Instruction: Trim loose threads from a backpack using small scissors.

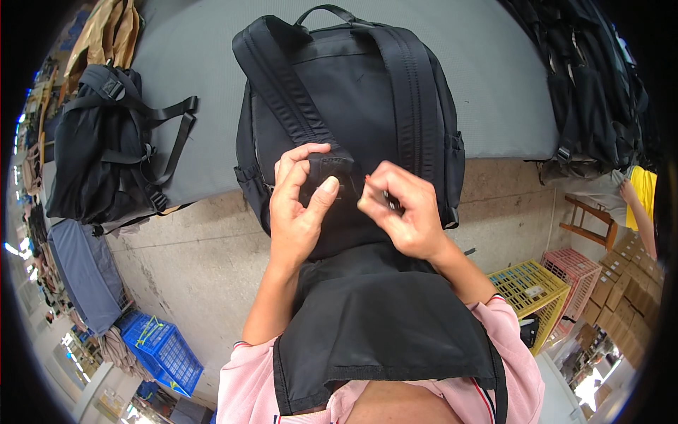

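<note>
A large black backpack (339,85) lies on the grey table with its two padded shoulder straps facing up. My left hand (300,201) is closed on the lower end of the left shoulder strap (286,92), thumb on top, where a dark stitched patch (335,168) shows. Close by on the right, my right hand (402,208) is closed in a pinch. Something small and dark, with a shiny part, shows between its fingers, partly hidden and blurred. A tiny red spot sits at its fingertips. The right shoulder strap (417,99) lies flat beyond this hand.
Another black backpack (99,141) with loose straps sits at the table's left end. More black bags (593,78) are piled at the right. On the floor stand a blue crate (161,350), a yellow crate (530,286) and a pink crate (572,272). A person in yellow (641,194) is at far right.
</note>
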`<state>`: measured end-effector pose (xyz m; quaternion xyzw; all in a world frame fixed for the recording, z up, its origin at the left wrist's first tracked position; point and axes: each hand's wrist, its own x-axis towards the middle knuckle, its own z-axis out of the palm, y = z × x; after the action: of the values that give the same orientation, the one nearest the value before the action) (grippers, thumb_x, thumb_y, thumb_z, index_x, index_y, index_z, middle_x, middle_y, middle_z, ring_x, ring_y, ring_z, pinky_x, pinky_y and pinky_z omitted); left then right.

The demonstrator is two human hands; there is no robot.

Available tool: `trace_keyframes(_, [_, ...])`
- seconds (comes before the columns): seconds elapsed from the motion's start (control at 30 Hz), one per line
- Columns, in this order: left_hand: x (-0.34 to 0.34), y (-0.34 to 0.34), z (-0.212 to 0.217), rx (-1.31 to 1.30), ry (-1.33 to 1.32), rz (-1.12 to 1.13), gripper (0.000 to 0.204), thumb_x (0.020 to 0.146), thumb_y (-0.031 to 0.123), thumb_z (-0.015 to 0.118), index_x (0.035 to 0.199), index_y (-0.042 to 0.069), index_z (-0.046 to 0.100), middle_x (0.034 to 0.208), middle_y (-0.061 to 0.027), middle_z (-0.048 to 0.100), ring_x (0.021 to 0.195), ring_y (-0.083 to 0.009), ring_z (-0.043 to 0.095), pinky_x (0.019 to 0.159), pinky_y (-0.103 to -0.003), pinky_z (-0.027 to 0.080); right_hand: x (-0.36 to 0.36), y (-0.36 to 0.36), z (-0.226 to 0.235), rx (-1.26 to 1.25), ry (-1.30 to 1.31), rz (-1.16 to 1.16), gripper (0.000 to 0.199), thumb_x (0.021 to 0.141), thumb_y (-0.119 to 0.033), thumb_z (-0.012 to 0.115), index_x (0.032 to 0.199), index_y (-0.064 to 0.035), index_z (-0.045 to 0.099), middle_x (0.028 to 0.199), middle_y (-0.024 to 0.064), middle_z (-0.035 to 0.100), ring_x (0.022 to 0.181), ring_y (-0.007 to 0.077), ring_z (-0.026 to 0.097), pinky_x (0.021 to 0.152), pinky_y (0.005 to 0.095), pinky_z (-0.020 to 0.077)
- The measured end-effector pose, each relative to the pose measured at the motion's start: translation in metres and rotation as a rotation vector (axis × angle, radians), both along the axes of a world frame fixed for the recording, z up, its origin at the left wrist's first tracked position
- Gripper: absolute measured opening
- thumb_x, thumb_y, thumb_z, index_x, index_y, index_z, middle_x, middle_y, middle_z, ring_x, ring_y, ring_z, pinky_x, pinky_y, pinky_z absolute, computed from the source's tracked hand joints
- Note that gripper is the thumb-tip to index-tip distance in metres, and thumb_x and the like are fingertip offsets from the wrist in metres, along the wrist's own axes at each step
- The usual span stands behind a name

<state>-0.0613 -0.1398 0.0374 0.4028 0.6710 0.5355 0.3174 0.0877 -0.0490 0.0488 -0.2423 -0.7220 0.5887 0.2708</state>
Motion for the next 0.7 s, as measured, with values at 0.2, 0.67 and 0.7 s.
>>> trace_keyframes(0.2, [-0.001,0.002,0.007,-0.021,-0.415,0.008,0.027,0.084,0.009,0.061,0.108,-0.002,0.059,0.120,-0.0047,0.048,0.094,-0.0075,0.048,0.086,-0.022,0.038,0.016,0.003,0.002,-0.176,0.108,0.261,0.013,0.073,0.003,0.067,0.076,-0.0002,0.055,0.065,0.0054,0.049,0.054,0.0143,0.045,0.049,0.0277,0.0345])
trace_keyframes(0.67, [0.002,-0.006,-0.006,0.091,-0.044,-0.047,0.020,0.083,0.014,0.065,0.096,-0.001,0.062,0.120,-0.0102,0.054,0.111,-0.0224,0.045,0.096,-0.034,0.035,-0.027,-0.001,-0.007,0.135,0.008,-0.192,0.014,0.075,0.001,0.071,0.086,-0.0021,0.063,0.073,0.0015,0.050,0.061,0.0087,0.044,0.052,0.0234,0.0356])
trace_keyframes(0.7, [0.001,-0.008,-0.008,0.085,-0.056,-0.046,0.020,0.082,0.014,0.065,0.094,-0.002,0.062,0.120,-0.0105,0.054,0.110,-0.0225,0.045,0.096,-0.034,0.035,-0.026,-0.001,-0.007,0.178,0.027,-0.175,0.013,0.073,0.002,0.071,0.082,-0.0021,0.062,0.071,0.0019,0.050,0.060,0.0099,0.044,0.052,0.0240,0.0357])
